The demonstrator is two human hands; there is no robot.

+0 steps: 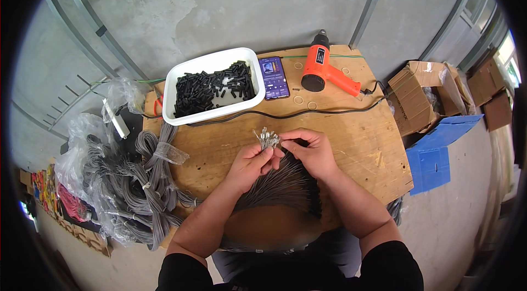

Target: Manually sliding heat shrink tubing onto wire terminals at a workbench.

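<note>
My left hand (251, 166) is closed around a bundle of thin grey wires (277, 188) just below their silver metal end terminals (267, 136). The wires fan out from that grip toward my body and across the table's near side. Close beside the terminals, my right hand (314, 154) is closed in a pinch of thumb and forefinger. What lies between those fingertips is too small to make out. Beyond both hands stands a white plastic tub (171, 102) holding many short black tubes (206, 91).
A phone (275, 78) lies against the tub. An orange heat gun (324, 69) rests farther right, its black cable (307, 115) crossing the wooden table (362, 137). Coiled grey wire bundles (145, 181) with plastic bags fill the left. Cardboard boxes (409, 96) and a blue box (431, 167) stand right.
</note>
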